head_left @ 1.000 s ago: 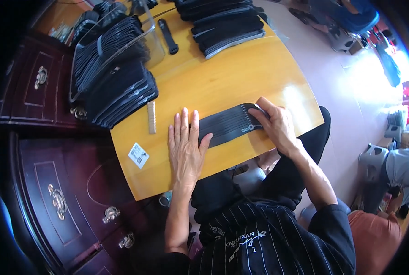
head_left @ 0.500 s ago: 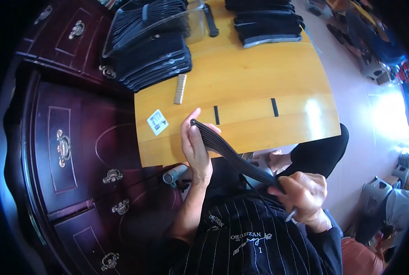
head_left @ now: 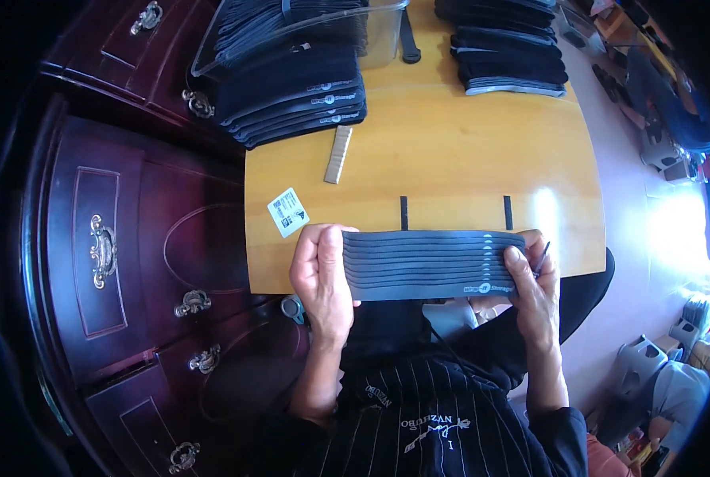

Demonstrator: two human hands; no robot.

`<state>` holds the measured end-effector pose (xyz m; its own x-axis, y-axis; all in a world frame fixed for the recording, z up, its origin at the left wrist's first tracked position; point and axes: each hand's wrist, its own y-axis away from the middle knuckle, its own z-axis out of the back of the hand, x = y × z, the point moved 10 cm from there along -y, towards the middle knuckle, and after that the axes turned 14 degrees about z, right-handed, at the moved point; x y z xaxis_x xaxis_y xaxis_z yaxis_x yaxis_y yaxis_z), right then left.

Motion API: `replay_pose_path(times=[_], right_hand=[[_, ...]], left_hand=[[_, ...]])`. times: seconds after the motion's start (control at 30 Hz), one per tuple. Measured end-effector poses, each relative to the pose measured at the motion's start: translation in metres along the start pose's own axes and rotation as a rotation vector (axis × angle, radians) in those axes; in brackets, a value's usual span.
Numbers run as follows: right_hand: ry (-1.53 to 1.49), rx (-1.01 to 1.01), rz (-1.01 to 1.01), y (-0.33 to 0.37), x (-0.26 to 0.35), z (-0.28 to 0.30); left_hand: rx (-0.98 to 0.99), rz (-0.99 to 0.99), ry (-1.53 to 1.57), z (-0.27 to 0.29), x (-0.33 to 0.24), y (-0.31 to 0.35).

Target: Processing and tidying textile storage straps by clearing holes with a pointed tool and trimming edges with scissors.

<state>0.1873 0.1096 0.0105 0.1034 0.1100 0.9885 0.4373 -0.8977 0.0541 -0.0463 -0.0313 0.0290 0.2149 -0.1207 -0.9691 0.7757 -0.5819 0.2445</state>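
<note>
Held level over the table's near edge is a fanned stack of dark grey fabric straps point(head_left: 422, 266), its overlapped edges showing as rows, with pale printing toward the right end. My left hand point(head_left: 322, 278) is closed around the left end, thumb in front. At the right end my right hand point(head_left: 536, 294) pinches the stack, thumb on its face. A thin dark tool point(head_left: 543, 258) pokes out by the right fingers; its kind is unclear. Beyond the straps, two short black strips point(head_left: 404, 213) lie on the yellow table point(head_left: 458, 151).
A white printed card point(head_left: 289, 212) and a ribbed beige strip point(head_left: 339, 155) lie at left. Farther back are a pile of dark straps point(head_left: 291, 103), a clear bin point(head_left: 383, 40), a loose strap point(head_left: 408, 40) and another pile point(head_left: 510, 63). A dark red cabinet point(head_left: 100, 318) borders the left.
The stack has turned from a steep edge-on tilt to level, its fanned face now showing. My right hand has risen and moved slightly right; the view has shifted a little.
</note>
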Motion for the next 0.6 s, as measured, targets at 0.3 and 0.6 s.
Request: replay_pose_path(times=[0.3, 0.6], right_hand=[[0.139, -0.101, 0.093, -0.026, 0.025, 0.025], [0.161, -0.165, 0.060, -0.047, -0.001, 0.033]], left_hand=[[0.009, -0.113, -0.103, -0.001, -0.003, -0.047], [-0.123, -0.360, -0.814, -0.006, -0.003, -0.080]])
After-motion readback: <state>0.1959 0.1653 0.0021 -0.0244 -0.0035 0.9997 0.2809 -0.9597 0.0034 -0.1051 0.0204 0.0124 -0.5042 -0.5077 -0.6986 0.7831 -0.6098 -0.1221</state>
